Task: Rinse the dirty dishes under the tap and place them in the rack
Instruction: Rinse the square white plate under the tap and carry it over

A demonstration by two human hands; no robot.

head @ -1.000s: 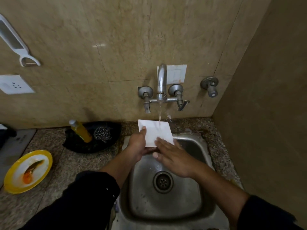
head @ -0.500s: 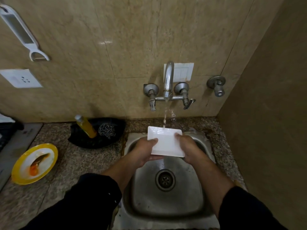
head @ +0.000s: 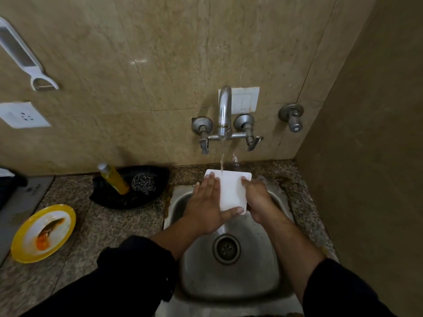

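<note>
Head view: left hand (head: pixel 209 202) no longer grips the dish (head: pixel 231 191) but lies flat on it under the tap (head: pixel 224 110); right hand (head: pixel 255 197) grips its edge. Probably rubbing, not yet racking.

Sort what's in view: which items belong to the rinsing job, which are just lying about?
In the job: white dish held under the running tap by left hand and right hand; sink; dirty yellow plate. No rack in view.
Lying about: yellow bottle, steel scrubber, black tray, wall peeler, socket.
</note>
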